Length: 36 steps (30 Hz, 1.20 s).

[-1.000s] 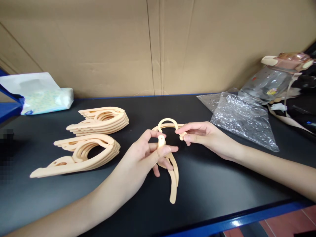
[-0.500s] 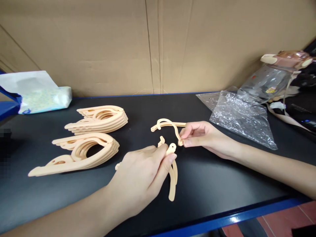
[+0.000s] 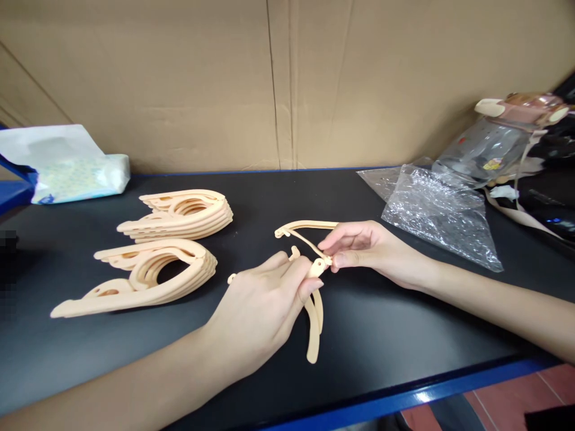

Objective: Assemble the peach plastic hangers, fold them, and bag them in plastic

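Note:
My left hand is closed around a beige plastic hanger arm, whose rounded end with a hole pokes out past the thumb. A slim, curved hanger hook is pinched at its base between the thumb and fingers of my right hand. The hook's base meets or nearly touches the holed end; contact is hard to make out. Under the left hand, more curved hanger pieces show, partly covered. Behind the hook, another beige hanger piece lies on the table, its right end hidden by the right hand.
Two stacks of folded beige hangers, a near stack and a far stack, sit on the black table at left. A tissue pack is behind them. Clear plastic bags and a drink bottle occupy the right.
My left hand has moved slightly right, bringing the holed end up to the hook's base. The hook has tipped lower in my right hand, which has otherwise hardly moved.

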### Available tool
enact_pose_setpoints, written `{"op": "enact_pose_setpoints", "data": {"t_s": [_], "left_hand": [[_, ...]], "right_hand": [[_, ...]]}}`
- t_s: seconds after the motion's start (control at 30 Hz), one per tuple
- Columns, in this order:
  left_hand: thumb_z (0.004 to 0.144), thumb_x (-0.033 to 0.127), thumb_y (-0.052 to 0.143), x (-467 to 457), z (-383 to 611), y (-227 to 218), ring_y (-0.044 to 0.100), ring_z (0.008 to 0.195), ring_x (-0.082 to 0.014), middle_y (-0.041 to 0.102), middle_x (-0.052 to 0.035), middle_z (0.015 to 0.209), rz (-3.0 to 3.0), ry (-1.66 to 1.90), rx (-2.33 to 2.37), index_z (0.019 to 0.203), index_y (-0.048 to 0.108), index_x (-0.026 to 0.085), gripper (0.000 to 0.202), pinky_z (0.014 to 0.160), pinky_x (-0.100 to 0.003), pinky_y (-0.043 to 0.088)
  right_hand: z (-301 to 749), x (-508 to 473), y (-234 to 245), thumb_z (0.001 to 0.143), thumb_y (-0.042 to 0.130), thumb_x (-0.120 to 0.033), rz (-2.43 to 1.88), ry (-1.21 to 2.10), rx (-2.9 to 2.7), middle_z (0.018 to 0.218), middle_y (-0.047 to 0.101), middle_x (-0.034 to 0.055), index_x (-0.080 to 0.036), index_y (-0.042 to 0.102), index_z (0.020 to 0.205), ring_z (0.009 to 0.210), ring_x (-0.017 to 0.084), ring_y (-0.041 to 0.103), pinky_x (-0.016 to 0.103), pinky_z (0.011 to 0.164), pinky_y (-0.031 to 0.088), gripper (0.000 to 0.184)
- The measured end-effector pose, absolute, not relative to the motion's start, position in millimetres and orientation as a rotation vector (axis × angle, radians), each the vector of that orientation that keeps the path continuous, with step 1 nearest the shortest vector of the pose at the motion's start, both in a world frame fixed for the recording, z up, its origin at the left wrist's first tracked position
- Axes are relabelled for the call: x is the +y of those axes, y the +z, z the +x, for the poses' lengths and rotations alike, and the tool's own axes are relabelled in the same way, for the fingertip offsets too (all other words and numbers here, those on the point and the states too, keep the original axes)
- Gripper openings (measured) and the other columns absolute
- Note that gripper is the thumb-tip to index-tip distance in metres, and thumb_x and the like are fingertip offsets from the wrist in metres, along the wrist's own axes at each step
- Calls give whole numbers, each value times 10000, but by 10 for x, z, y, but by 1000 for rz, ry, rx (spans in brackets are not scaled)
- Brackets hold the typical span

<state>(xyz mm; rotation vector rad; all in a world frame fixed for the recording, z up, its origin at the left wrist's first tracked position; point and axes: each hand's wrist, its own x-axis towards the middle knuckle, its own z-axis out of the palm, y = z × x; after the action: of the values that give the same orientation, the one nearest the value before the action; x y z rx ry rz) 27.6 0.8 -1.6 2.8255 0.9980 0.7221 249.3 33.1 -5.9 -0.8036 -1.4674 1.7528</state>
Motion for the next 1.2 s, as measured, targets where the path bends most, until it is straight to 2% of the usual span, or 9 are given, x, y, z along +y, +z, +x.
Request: {"op": "enact_pose_setpoints", "data": {"t_s": [0.17, 0.33, 0.57, 0.8, 0.93, 1.07, 1.2], "left_hand": [[1054, 213, 297, 14, 274, -46, 491, 663, -167, 569, 5, 710, 2857, 771, 907, 882, 498, 182, 266, 510, -239, 345], [1048, 196, 308, 1, 291, -10, 469, 598, -157, 530, 12, 648, 2935, 758, 911, 823, 508, 168, 302, 482, -243, 334], [1057, 206, 276, -24, 289, -33, 484, 556, -153, 536, 14, 619, 3049, 730, 872, 784, 510, 170, 361, 454, -257, 307], [1053, 193, 274, -65, 320, -17, 511, 524, -149, 543, 18, 590, 3089, 665, 966, 778, 527, 175, 374, 457, -260, 304], [1055, 198, 254, -70, 334, -4, 528, 506, -146, 555, 21, 582, 3063, 650, 980, 782, 540, 177, 396, 467, -255, 317], [1038, 229, 348, -60, 313, 11, 572, 542, -162, 592, 9, 632, 2954, 600, 1072, 836, 559, 170, 298, 478, -261, 322], [1004, 249, 453, -46, 274, 39, 648, 647, -171, 680, 0, 801, 2741, 520, 1167, 1005, 561, 180, 129, 517, -249, 368]], "right_hand": [[2490, 319, -43, 788, 768, -176, -834, 1699, -1572, 839, 773, -13, -208, 783, 898, 771, 108, 702, 254, 776, 558, 116], [2487, 322, -52, 760, 792, -157, -804, 1708, -1570, 843, 780, -40, -222, 771, 857, 811, 96, 722, 227, 805, 560, 118], [2493, 284, -46, 723, 819, -185, -846, 1629, -1669, 806, 763, -21, -183, 760, 826, 757, 111, 706, 246, 761, 563, 119], [2521, 212, 14, 817, 755, -302, -847, 1258, -1991, 824, 741, -3, -196, 756, 868, 757, 134, 678, 271, 728, 535, 117], [2523, 180, 32, 877, 697, -306, -850, 977, -2186, 845, 733, 3, -209, 744, 907, 768, 136, 671, 268, 733, 512, 112], [2483, 152, 24, 876, 697, -324, -883, 869, -2161, 845, 734, 1, -208, 708, 935, 762, 136, 675, 257, 714, 520, 131], [2454, 146, 7, 879, 691, -342, -881, 883, -2128, 878, 721, -2, -217, 658, 1001, 770, 133, 682, 259, 737, 545, 177]]}}
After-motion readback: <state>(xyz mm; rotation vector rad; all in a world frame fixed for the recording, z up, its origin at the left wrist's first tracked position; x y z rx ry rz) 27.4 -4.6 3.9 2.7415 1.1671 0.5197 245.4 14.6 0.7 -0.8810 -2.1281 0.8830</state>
